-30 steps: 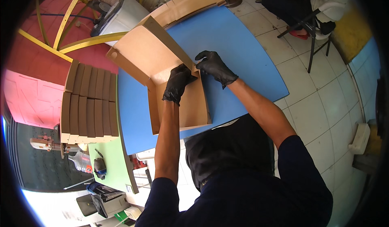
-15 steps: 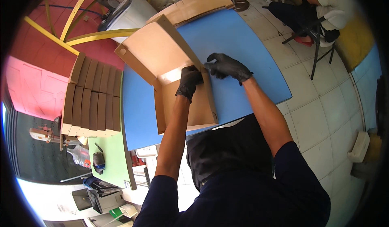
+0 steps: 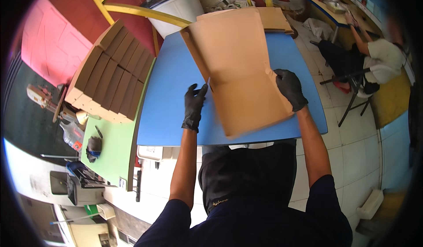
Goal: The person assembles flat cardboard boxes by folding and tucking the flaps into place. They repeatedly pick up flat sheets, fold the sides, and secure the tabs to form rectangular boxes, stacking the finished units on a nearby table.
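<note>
An unfolded brown cardboard box [image 3: 251, 106] lies on the blue table [image 3: 165, 88], its lid raised toward the far side and its inside facing me. My right hand [image 3: 291, 88], in a black glove, grips the box's right wall near the lid fold. On the opposite side, my gloved left hand [image 3: 194, 106] is spread, fingertips close to the box's left edge; whether they touch it I cannot tell. A small pale sliver shows by those fingertips, too small to name. The box's near left corner is blurred by motion.
Several folded boxes [image 3: 105, 75] stand stacked on the green table [image 3: 110, 159] at left, with a dark bundle [image 3: 94, 146] nearby. Flat cardboard [image 3: 275, 20] lies at the blue table's far edge. Beyond stand yellow bars [image 3: 147, 11]. A person [image 3: 383, 53] sits at the far right.
The box has turned and shifted right. My left hand has come out of its inside to its left edge, opening; my right hand has closed on the right wall. The view has swung too.
</note>
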### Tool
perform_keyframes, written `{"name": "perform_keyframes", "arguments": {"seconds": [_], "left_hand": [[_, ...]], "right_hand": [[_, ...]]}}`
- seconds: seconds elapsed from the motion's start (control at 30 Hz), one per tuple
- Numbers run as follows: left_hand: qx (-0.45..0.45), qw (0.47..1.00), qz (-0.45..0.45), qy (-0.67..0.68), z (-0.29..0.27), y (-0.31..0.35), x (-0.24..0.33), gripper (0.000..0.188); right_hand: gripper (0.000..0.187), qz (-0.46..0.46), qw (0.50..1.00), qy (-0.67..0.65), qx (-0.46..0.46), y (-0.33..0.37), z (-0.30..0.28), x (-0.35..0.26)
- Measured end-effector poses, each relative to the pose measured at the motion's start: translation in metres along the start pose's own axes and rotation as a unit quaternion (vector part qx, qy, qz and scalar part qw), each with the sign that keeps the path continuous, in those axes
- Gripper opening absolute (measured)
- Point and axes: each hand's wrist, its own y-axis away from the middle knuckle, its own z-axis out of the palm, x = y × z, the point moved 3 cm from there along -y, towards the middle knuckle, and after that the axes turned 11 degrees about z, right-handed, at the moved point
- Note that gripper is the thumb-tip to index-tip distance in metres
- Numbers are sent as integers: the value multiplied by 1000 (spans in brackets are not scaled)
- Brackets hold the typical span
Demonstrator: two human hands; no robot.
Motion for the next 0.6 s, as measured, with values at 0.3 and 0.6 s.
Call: {"name": "perform_keyframes", "arguments": {"seconds": [0.3, 0.6], "left_hand": [[-87, 994, 10, 60, 39, -2, -21, 56], [-63, 990, 82, -93, 37, 19, -3, 52]], "right_hand": [[26, -86, 985, 148, 14, -1, -26, -20], [18, -96, 977, -43, -184, 16, 47, -132]]}}
